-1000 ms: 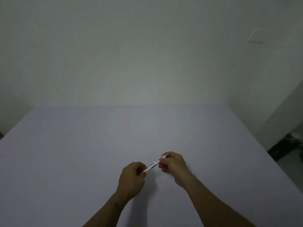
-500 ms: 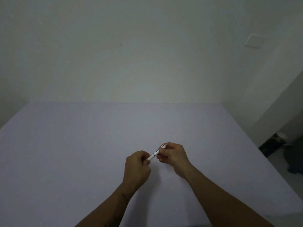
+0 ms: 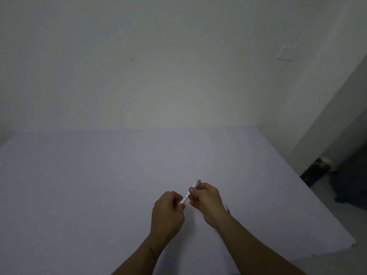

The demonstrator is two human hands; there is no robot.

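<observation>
A slim white pen [image 3: 186,196] is held slanted above a pale lilac table [image 3: 79,185], between both hands. My left hand [image 3: 167,214] grips its lower end with curled fingers. My right hand [image 3: 206,200] pinches its upper part, and the silvery tip sticks out past my fingers at the top right. A thin dark-tipped piece [image 3: 227,209] lies on the table just right of my right wrist; most of it is hidden by the wrist.
The table runs to a white wall [image 3: 158,76] at the back and on the right. Its right edge drops to a floor with a dark bottle [image 3: 315,171] and a dark heap of cloth [image 3: 349,187].
Both hands stay on the pen. The pen's tip now shows further beyond my right fingers. The camera has tilted a little.
</observation>
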